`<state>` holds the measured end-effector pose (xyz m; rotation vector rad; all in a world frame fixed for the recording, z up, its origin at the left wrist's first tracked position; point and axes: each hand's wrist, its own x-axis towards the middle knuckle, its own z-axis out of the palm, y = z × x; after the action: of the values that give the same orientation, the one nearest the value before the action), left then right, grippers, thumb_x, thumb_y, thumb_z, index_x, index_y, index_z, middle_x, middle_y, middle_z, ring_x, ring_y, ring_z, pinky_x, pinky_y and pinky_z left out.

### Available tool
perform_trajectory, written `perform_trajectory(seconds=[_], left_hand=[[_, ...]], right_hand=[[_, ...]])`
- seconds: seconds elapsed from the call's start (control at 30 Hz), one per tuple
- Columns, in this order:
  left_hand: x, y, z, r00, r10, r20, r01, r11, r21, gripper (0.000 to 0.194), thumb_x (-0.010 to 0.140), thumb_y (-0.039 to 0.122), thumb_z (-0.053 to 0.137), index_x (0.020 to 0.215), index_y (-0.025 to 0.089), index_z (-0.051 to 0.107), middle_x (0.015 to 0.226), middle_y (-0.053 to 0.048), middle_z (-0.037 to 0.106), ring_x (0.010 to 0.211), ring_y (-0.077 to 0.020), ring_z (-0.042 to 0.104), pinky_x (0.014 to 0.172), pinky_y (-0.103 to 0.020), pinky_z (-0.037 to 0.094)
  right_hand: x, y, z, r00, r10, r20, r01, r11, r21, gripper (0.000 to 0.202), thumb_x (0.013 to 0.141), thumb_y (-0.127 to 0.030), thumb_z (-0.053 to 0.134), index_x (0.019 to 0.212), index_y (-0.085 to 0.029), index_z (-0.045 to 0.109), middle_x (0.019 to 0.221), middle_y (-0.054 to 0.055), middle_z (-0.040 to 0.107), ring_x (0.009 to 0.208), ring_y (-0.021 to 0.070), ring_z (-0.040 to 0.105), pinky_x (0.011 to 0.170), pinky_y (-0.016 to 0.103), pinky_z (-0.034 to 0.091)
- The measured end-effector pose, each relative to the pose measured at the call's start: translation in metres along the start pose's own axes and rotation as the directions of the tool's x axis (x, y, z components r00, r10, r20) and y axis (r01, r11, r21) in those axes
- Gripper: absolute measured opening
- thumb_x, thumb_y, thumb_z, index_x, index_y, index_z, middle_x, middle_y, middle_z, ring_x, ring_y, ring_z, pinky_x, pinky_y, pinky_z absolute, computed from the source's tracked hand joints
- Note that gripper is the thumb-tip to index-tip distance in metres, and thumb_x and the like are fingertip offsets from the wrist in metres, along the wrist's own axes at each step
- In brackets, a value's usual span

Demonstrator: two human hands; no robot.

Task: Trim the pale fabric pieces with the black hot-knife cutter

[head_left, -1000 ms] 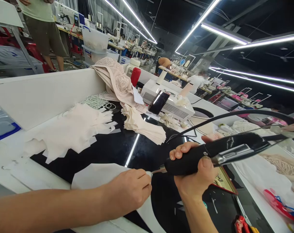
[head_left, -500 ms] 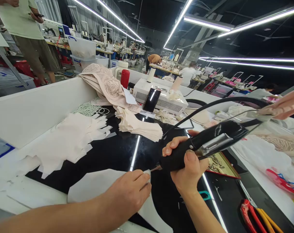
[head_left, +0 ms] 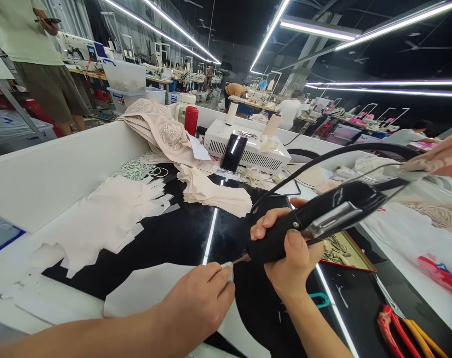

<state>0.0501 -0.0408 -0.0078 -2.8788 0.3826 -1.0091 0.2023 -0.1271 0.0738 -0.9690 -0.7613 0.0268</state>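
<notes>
Black handheld tool [head_left: 317, 222] slants above a glossy dark tabletop [head_left: 166, 238], the right hand [head_left: 296, 266] wrapping its fingers around it as the left hand [head_left: 201, 298] pinches a small pale piece [head_left: 229, 267] beside the metal tip [head_left: 242, 257].

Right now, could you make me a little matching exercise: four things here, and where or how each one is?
1 Black tool
2 Phone
3 Red cylinder
4 Pale green cord

A Loosely tangled
B In front of the white box
C In the right hand
D Left of the white box

Pairs: 1-C; 2-B; 3-D; 4-A
</notes>
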Motion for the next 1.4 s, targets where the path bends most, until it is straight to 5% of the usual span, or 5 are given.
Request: perform_trajectory(seconds=[0.57, 1.4], left_hand=[[-0.002, 0.006, 0.005, 0.999, -0.032, 0.019, 0.033, 0.999, -0.011, 0.029, 0.099, -0.004, 0.046, 0.105, 0.009, 0.071, 0.106, -0.011, 0.076, 0.100, -0.0195, 0.071, 0.089, -0.030, 0.061], [-0.005, 0.010, 0.012, 0.996, -0.086, -0.003, 0.086, 0.996, 0.002, 0.018, 0.099, 0.002, 0.054, 0.106, 0.008, 0.069, 0.114, -0.013, 0.075, 0.091, -0.0196, 0.068, 0.076, -0.031, 0.058]], right_hand=[[0.003, -0.005, 0.004, 1.000, 0.003, -0.016, -0.002, 0.999, 0.033, 0.039, 0.083, -0.040, 0.080, 0.115, -0.028, 0.061, 0.075, -0.005, 0.067, 0.054, 0.0137, 0.061, 0.051, 0.028, 0.054], [-0.002, -0.002, 0.012, 0.999, 0.023, -0.040, -0.022, 1.000, 0.015, 0.038, 0.083, -0.038, 0.078, 0.115, -0.029, 0.059, 0.073, -0.006, 0.065, 0.052, 0.0142, 0.061, 0.050, 0.029, 0.054]])
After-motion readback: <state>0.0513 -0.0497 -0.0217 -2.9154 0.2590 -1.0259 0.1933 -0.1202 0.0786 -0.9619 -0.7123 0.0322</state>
